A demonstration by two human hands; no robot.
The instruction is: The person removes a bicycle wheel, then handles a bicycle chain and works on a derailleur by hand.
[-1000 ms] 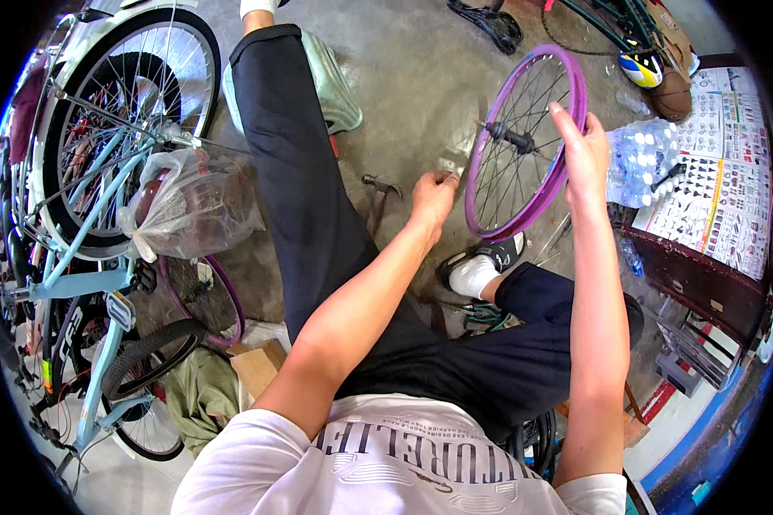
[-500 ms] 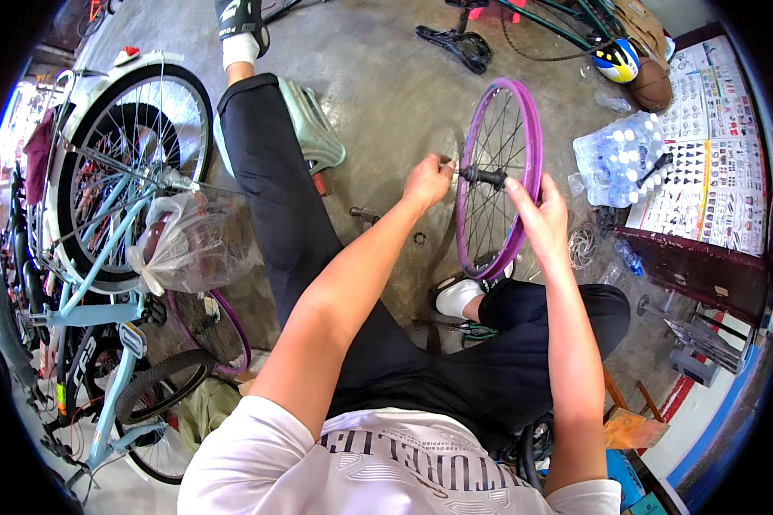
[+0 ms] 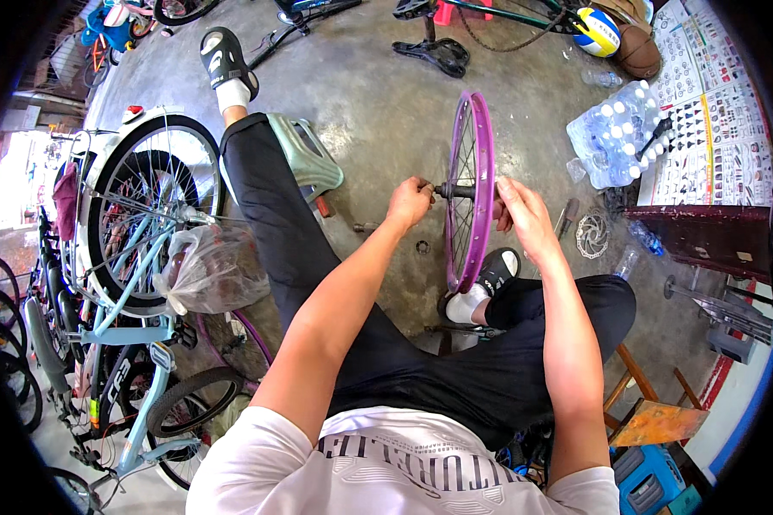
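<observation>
Purple wheel (image 3: 483,193) has turned more edge-on; left hand (image 3: 410,203) (seemingly) pinches its axle (image 3: 442,190).

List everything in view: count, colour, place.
wheel: one, purple, centre
second wheel: one, purple, left
bicycles: several, mixed colours, left, top
bag: one, clear, left
stool: one, green, upper left
bike seat: one, black, top
volleyball: one, multicoloured, upper right
basketball: one, brown, upper right
bottle pack: one, clear, right
posters: some, white, right
metal disc: one, silver, right
box: one, blue, lower right
shirt: one, white, bottom
trouser legs: two, black, centre
left grip: one, bare, at axle
right grip: one, bare, beside wheel
</observation>
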